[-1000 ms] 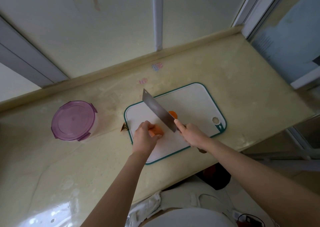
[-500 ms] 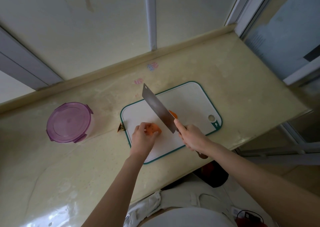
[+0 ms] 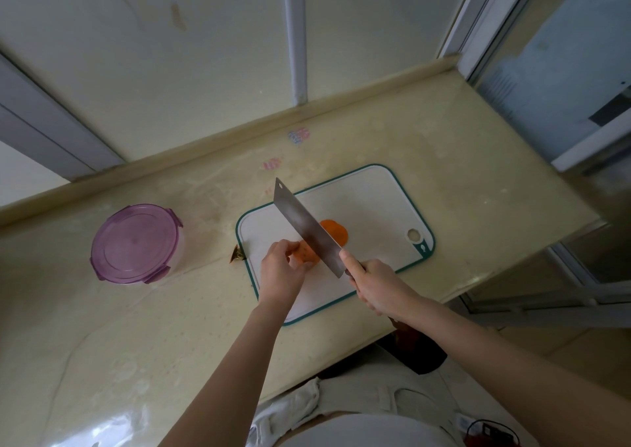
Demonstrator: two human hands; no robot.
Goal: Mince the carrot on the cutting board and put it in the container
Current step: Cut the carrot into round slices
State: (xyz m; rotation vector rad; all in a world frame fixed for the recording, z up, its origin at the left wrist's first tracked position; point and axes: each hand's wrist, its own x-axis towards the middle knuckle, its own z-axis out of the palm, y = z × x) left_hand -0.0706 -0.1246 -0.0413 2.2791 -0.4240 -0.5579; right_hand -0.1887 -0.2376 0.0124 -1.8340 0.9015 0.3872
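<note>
Orange and firm, apt to roll, the carrot (image 3: 305, 254) lies mid cutting board (image 3: 375, 197), best pinned at its 9 o'clock end where the left hand (image 3: 280, 274) pinches it, as the right hand (image 3: 380, 286) clenches the cleaver (image 3: 305, 229), the lidded container (image 3: 135, 243) at 9 o'clock.

Dim, soft light; wide-angle bending at edges.
</note>
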